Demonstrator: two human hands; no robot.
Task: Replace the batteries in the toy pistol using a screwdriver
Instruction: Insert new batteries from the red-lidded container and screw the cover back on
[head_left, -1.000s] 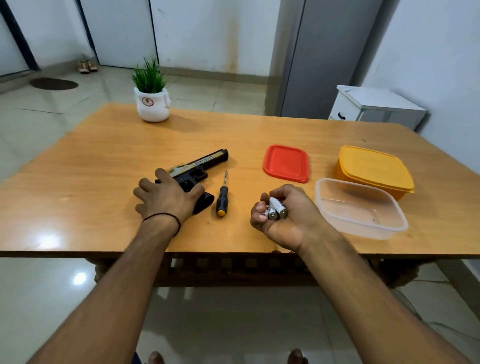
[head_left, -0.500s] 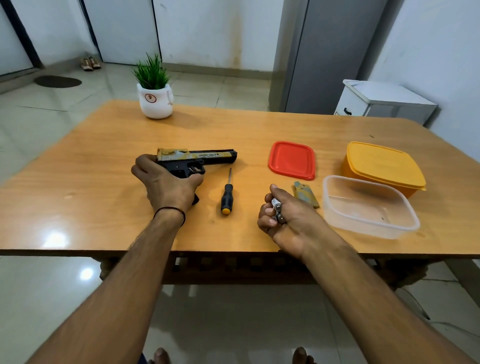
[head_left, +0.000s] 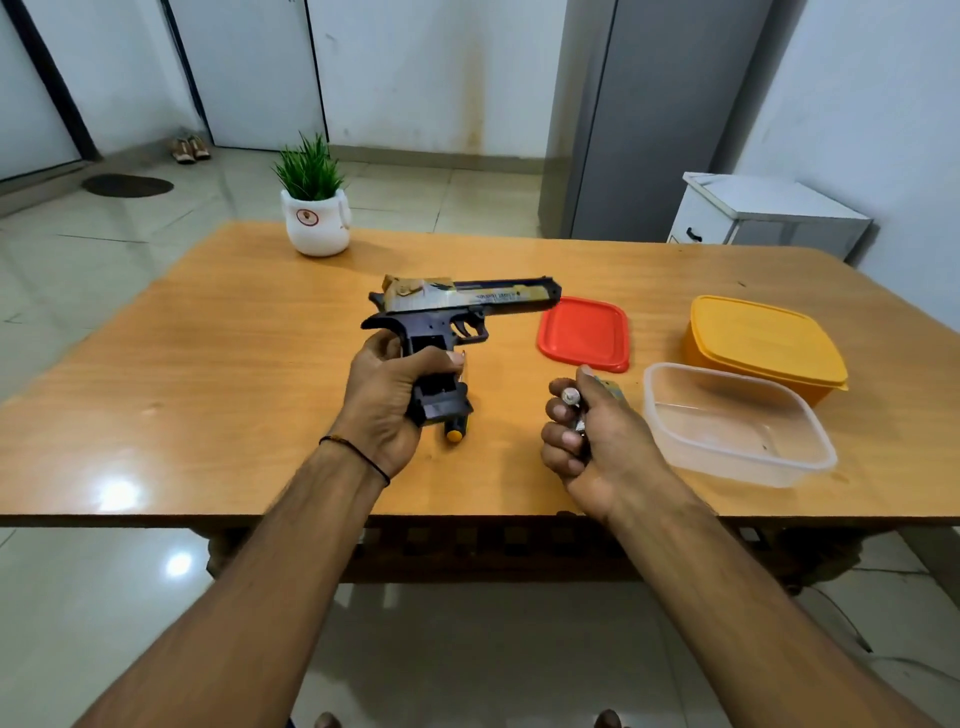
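Left hand (head_left: 387, 395) is wrapped round the grip of the toy pistol (head_left: 457, 306) and holds it clear of the tabletop (head_left: 208, 364), barrel pointing away from that hand toward our right.

The side of the grip facing us shows a dark open recess. We judge the battery cover is off and the bay exposed.

Right hand (head_left: 592, 436) is curled round the batteries (head_left: 571, 400), with the metal ends showing between thumb and fingers. We cannot tell the count, nor whether these are the old cells or the fresh ones.

The screwdriver (head_left: 455, 434) lies on the tabletop just under the left hand, with only its yellow butt clearly visible.

A small flat piece (head_left: 610, 387) shows just beyond the right hand; possibly the cover, not certain.

Clear tub (head_left: 737, 431) is just right of the right hand. Red lid (head_left: 584, 332) and yellow box (head_left: 763, 343) are beyond it.

Progress, our judgement: unscrewing and opening are done. Left to do: seat the cells, refit the cover, drive the screw.
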